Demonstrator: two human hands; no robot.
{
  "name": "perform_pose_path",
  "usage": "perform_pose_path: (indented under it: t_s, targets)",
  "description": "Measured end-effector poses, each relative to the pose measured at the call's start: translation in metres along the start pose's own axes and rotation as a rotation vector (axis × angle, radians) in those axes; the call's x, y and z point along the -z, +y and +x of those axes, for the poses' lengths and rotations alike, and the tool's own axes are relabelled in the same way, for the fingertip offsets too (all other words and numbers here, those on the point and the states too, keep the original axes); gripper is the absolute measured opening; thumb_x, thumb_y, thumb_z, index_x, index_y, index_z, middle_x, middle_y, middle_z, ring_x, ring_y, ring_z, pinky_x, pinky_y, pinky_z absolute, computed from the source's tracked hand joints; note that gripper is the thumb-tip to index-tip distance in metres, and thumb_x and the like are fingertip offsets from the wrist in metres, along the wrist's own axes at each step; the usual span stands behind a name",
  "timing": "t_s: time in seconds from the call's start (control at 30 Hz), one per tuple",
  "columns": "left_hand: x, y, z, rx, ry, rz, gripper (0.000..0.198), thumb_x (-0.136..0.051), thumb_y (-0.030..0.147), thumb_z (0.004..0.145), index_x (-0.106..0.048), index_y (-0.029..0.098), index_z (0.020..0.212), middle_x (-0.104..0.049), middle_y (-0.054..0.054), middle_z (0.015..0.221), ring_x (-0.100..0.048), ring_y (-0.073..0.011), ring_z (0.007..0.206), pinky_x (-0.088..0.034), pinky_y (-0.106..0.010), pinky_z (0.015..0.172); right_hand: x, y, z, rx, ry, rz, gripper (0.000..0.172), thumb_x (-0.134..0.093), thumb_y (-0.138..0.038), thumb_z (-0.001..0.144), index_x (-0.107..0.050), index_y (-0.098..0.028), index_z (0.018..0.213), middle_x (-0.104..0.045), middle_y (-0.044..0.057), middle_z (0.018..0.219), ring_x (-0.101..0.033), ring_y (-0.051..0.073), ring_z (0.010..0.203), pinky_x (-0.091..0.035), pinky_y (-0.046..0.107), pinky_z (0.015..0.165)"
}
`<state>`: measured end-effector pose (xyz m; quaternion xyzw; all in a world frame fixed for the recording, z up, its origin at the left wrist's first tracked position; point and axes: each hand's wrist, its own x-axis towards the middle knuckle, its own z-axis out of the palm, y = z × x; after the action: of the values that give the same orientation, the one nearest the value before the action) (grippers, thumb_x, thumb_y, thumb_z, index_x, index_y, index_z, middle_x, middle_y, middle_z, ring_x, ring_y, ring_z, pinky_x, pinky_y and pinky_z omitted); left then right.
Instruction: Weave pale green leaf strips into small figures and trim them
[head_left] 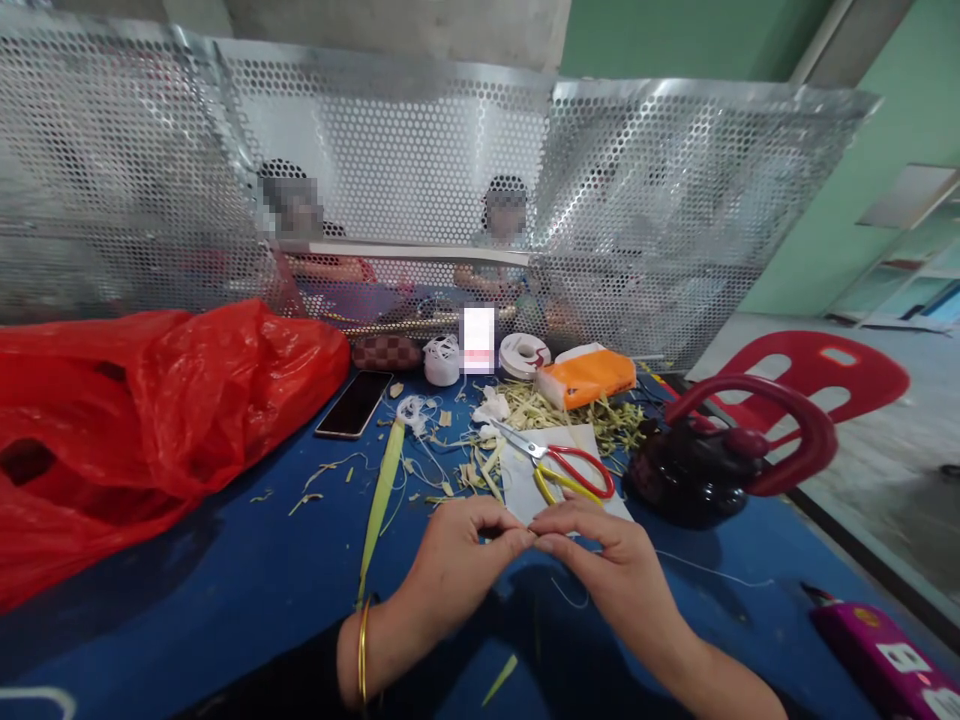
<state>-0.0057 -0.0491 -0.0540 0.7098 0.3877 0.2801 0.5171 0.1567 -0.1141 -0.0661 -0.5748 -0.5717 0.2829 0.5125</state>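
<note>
My left hand [465, 555] and my right hand [600, 555] meet fingertip to fingertip above the blue table [285, 580]. Both are pinched closed, and what lies between the fingers is too small to make out. A thin white thread [716, 573] runs across the table right of my right hand. Just beyond the fingers, scissors [559, 465] with one red and one yellow handle rest on a white paper sheet [525, 480]. Left of my left hand lies a long pale green leaf strip [384, 495], its upper end by a tangle of white string [415, 413].
A red plastic bag [187, 400] covers the left side. A phone [355, 405], a string ball [442, 362], a white spool [525, 354], an orange packet [589, 378] and leaf scraps [615, 422] lie beyond. A dark kettle [694, 475] and purple box [877, 650] stand right. Perforated metal panels [420, 150] rise behind.
</note>
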Motion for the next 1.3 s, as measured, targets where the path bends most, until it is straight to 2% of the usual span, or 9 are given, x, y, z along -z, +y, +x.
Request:
perform_pose_path:
  t_s: [0.3,0.47,0.6,0.67,0.73,0.87,1.03,1.13,1.3]
  targets:
    - [-0.003,0.005,0.0,0.083,-0.057,-0.168,0.023,-0.062,0.032,0.073,-0.067,0.018,0.056,-0.062,-0.002,0.059,-0.055,-0.016,0.062,-0.042,-0.027,0.062,-0.001,0.001,-0.001,0.062,0.026,-0.032,0.007,-0.07,-0.026,0.076,-0.074,-0.026,0.07,-0.073,0.003,0.072,-0.065,0.022,0.073,-0.048,0.039,0.077]
    - [-0.004,0.004,-0.001,0.065,-0.025,-0.065,0.02,-0.061,0.029,0.073,-0.065,0.018,0.057,-0.061,-0.001,0.059,-0.053,-0.0156,0.063,-0.04,-0.027,0.063,-0.003,0.002,-0.002,0.04,0.021,-0.058,0.01,-0.068,-0.027,0.077,-0.072,-0.025,0.069,-0.072,0.003,0.072,-0.065,0.022,0.074,-0.048,0.036,0.074]
    - [0.003,-0.002,0.005,0.061,0.015,-0.017,0.03,-0.053,0.038,0.082,-0.064,0.018,0.063,-0.062,-0.002,0.062,-0.056,-0.0169,0.064,-0.041,-0.027,0.063,-0.002,0.004,0.0,-0.042,0.043,-0.078,0.011,-0.066,-0.03,0.076,-0.069,-0.023,0.068,-0.071,0.003,0.074,-0.064,0.022,0.075,-0.048,0.035,0.075]
    - [0.012,-0.008,0.011,0.049,0.088,0.095,0.029,-0.048,0.038,0.086,-0.066,0.018,0.074,-0.065,-0.002,0.069,-0.058,-0.0174,0.067,-0.04,-0.027,0.064,0.0,0.006,0.002,-0.122,0.076,-0.075,0.013,-0.066,-0.033,0.075,-0.068,-0.022,0.068,-0.071,0.003,0.075,-0.063,0.022,0.075,-0.048,0.033,0.073]
    - [0.021,-0.014,0.016,0.011,0.173,0.327,0.019,-0.052,0.033,0.084,-0.066,0.021,0.079,-0.067,-0.001,0.077,-0.057,-0.0177,0.071,-0.037,-0.028,0.064,0.001,0.009,0.005,-0.192,0.1,-0.046,0.016,-0.065,-0.036,0.074,-0.068,-0.021,0.068,-0.07,0.003,0.075,-0.061,0.021,0.073,-0.047,0.032,0.07]
    - [0.027,-0.025,0.02,-0.033,0.107,0.649,0.008,-0.062,0.029,0.076,-0.064,0.022,0.079,-0.065,-0.002,0.083,-0.057,-0.0192,0.075,-0.033,-0.028,0.064,0.0,0.019,0.008,-0.271,0.089,0.06,0.021,-0.066,-0.04,0.073,-0.067,-0.019,0.071,-0.066,0.002,0.07,-0.056,0.018,0.066,-0.045,0.029,0.063]
    - [0.019,-0.032,0.018,-0.188,0.039,0.775,0.006,-0.058,0.022,0.079,-0.063,0.02,0.076,-0.064,-0.004,0.084,-0.056,-0.0213,0.083,-0.035,-0.03,0.07,-0.008,0.031,0.006,-0.248,0.031,0.075,0.021,-0.065,-0.038,0.075,-0.066,-0.018,0.072,-0.065,0.001,0.071,-0.056,0.017,0.068,-0.045,0.028,0.064]
    - [0.021,-0.029,0.02,-0.186,0.084,0.631,0.014,-0.055,0.023,0.083,-0.064,0.02,0.074,-0.065,-0.004,0.08,-0.057,-0.0208,0.082,-0.036,-0.03,0.072,-0.007,0.028,0.006,-0.202,0.019,0.05,0.021,-0.064,-0.039,0.077,-0.066,-0.019,0.072,-0.069,0.005,0.08,-0.061,0.021,0.078,-0.046,0.032,0.072]
    - [0.037,-0.001,0.022,-0.077,0.164,-0.114,0.018,-0.065,0.035,0.076,-0.065,0.017,0.076,-0.064,-0.001,0.071,-0.056,-0.0162,0.069,-0.04,-0.026,0.065,0.008,-0.006,0.028,-0.052,0.071,0.063,0.022,-0.063,-0.041,0.08,-0.063,-0.021,0.073,-0.071,0.008,0.098,-0.062,0.028,0.101,-0.044,0.04,0.09]
